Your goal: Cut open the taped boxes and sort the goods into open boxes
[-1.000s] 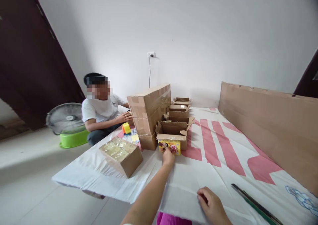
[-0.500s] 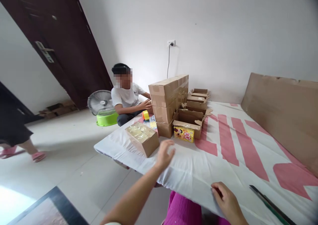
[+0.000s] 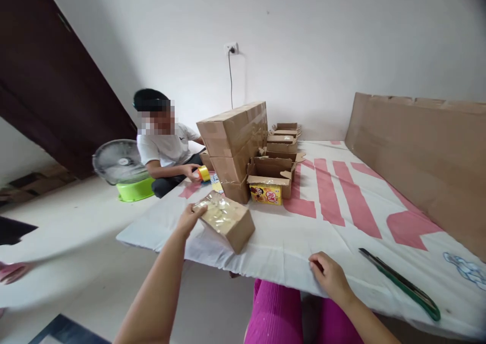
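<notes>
Your left hand [image 3: 189, 217] touches the near left corner of the taped cardboard box [image 3: 227, 220], with the fingers [image 3: 198, 211] curled over its top edge; they grip that corner. The box lies on the white cloth with red stripes [image 3: 334, 207], close to the left front edge of the tabletop. Its top is covered with shiny clear tape. Its long axis runs from the near right to the far left, so one short end points toward your left hand and the other end points toward your body side on the right. The box sits flat, not tilted as far as can be seen.

Your right hand [image 3: 329, 277] rests on the front edge of the cloth, well apart from the box, with the fingers bent and pressed down on the fabric. It holds nothing.

Behind the box stands a stack of closed cartons [image 3: 233, 146], and just beside it an open carton [image 3: 271, 174] with a yellow printed package [image 3: 266, 194] at its front. A long green-handled tool [image 3: 400, 283] lies on the cloth at the right. A big cardboard sheet [image 3: 421, 146] leans along the right side.

Another person in a white shirt [image 3: 167, 149] sits on the floor at the far left and holds a roll of yellow tape [image 3: 204, 173]. A fan [image 3: 118, 161] stands behind on the pale floor, and a dark door [image 3: 45, 90] is on the left wall.
</notes>
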`<control>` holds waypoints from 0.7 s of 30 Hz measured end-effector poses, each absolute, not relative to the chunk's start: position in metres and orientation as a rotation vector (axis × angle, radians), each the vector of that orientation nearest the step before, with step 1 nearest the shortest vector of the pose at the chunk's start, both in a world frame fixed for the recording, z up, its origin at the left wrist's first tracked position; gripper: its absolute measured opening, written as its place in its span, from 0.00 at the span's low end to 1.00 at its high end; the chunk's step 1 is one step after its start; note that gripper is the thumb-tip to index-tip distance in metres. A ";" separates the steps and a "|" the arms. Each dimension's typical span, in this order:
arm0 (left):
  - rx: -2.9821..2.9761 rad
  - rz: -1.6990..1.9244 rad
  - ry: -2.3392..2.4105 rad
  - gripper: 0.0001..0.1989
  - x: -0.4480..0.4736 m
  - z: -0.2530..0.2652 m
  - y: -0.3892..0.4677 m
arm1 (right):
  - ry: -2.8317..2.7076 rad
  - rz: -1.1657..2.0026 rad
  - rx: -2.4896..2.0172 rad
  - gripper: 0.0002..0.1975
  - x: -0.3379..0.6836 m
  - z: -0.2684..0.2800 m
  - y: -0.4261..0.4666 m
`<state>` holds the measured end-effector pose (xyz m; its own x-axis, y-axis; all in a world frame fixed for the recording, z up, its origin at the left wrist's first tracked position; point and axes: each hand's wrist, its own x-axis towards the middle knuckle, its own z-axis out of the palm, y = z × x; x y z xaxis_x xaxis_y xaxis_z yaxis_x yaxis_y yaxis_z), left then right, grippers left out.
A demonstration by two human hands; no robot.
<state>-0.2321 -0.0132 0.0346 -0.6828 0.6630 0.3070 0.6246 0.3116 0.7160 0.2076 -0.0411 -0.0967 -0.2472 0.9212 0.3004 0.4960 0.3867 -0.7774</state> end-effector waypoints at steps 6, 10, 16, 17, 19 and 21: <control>1.432 1.192 2.256 0.21 -0.115 -0.010 -0.038 | -1.676 0.804 -1.252 0.17 0.210 -0.103 -0.038; 1.661 1.193 1.994 0.27 -0.039 -0.030 -0.065 | -1.375 0.749 -1.331 0.29 0.229 -0.113 -0.033; 1.864 1.073 1.482 0.28 -0.001 -0.034 -0.087 | -1.122 0.641 -1.417 0.32 0.275 -0.113 -0.045; 1.863 1.098 1.473 0.26 -0.001 -0.032 -0.086 | -1.129 0.631 -1.428 0.30 0.282 -0.111 -0.050; 1.855 1.215 1.537 0.23 -0.002 -0.027 -0.080 | -1.166 0.598 -1.456 0.27 0.295 -0.106 -0.057; 1.851 1.328 1.637 0.19 -0.002 -0.019 -0.070 | -1.212 0.532 -1.495 0.24 0.307 -0.100 -0.060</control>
<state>-0.0023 -0.0703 -0.0194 -0.0976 0.9046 0.4150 0.5923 -0.2823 0.7546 0.3069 -0.0603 -0.1001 0.3787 0.8850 0.2709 0.3998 0.1076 -0.9103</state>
